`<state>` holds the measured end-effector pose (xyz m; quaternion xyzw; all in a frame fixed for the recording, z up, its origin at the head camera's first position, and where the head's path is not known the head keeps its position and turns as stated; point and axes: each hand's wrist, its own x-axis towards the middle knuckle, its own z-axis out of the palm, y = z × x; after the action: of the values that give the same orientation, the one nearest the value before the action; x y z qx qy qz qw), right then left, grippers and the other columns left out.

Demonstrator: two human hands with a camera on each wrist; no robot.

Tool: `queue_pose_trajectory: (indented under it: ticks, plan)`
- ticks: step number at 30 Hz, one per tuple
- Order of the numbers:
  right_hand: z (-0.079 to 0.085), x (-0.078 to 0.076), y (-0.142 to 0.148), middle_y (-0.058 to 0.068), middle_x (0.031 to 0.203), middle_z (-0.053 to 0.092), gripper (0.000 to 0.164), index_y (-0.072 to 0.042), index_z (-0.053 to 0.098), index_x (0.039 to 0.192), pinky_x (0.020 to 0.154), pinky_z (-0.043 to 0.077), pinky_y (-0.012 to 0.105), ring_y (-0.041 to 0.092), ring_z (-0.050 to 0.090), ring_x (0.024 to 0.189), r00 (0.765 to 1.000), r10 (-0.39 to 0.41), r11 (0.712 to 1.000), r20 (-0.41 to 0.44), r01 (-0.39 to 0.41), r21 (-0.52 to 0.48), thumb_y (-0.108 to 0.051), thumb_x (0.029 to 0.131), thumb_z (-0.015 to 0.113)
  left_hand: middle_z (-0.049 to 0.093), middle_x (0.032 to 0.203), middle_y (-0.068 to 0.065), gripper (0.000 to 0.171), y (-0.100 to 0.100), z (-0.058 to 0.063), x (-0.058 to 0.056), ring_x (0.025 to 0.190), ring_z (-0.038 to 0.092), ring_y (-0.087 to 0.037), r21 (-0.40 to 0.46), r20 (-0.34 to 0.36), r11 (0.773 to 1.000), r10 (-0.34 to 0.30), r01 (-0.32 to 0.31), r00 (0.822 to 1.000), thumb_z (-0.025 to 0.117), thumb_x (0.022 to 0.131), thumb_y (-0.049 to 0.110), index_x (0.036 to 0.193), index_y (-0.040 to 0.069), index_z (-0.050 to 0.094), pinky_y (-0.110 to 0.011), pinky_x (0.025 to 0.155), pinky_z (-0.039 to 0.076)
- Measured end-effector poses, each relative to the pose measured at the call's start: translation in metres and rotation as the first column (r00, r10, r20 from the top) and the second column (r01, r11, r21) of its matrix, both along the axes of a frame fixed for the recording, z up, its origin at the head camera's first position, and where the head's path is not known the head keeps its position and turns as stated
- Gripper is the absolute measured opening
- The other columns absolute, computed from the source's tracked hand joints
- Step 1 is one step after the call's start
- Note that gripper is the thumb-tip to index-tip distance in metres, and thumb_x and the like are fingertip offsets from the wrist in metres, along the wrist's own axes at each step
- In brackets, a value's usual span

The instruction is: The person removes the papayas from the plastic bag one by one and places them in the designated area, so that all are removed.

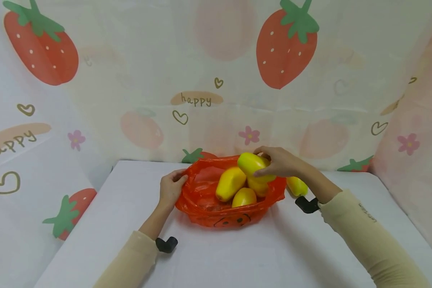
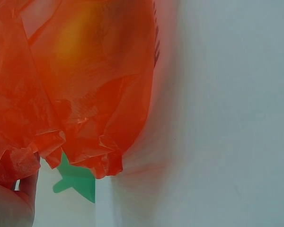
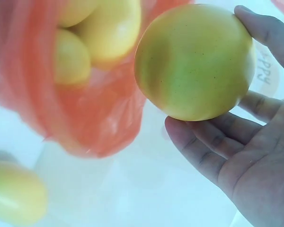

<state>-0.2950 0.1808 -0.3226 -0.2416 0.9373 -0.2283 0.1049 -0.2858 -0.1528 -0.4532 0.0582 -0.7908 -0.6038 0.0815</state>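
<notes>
A red plastic bag [image 1: 201, 216] with a printed face stands open on the table, holding yellow mangoes [image 1: 231, 185]. My left hand [image 1: 171, 189] pinches the bag's left rim between thumb and fingers; in the left wrist view the crumpled edge of the bag [image 2: 102, 118] hides most of that hand. Over the right side of the bag, my right hand [image 1: 281, 161] grips a yellow-green mango [image 1: 251, 163]. In the right wrist view, thumb and fingers lie around this mango [image 3: 194, 64], which is apart from the bag's rim.
Another mango [image 1: 297, 186] lies on the white table [image 1: 216, 260], just right of the bag and under my right forearm. Behind the table hangs a pale cloth [image 1: 147, 80] printed with strawberries and hearts.
</notes>
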Motion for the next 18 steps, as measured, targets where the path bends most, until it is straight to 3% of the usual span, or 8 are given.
queue_pose_trajectory:
  ticks: [9, 18]
  plan:
    - [-0.009, 0.0, 0.022, 0.016, 0.122, 0.063, 0.068, -0.009, 0.049, 0.136, 0.094, 0.054, 0.046, 0.028, 0.059, 0.106, 0.999, -0.041, 0.999, -0.002, 0.041, 0.014, -0.042, 0.082, 0.075, 0.066, 0.125, -0.015, 0.03, -0.001, 0.001, 0.003, 0.112, 0.061, -0.029, 0.007, 0.021, 1.0, -0.012, 0.012, 1.0, 0.057, 0.098, 0.014, 0.126, 0.008, 0.065, -0.042, 0.1, 0.052]
    - [-0.006, 0.004, 0.041, 0.018, 0.123, 0.063, 0.073, -0.009, 0.048, 0.137, 0.091, 0.055, 0.048, 0.028, 0.059, 0.103, 0.996, -0.088, 0.996, -0.024, 0.088, 0.024, -0.047, 0.081, 0.075, 0.065, 0.125, -0.016, 0.031, -0.002, 0.0, 0.002, 0.111, 0.061, -0.029, -0.015, 0.016, 1.0, -0.013, 0.014, 1.0, 0.056, 0.098, 0.014, 0.127, 0.007, 0.064, -0.042, 0.1, 0.052]
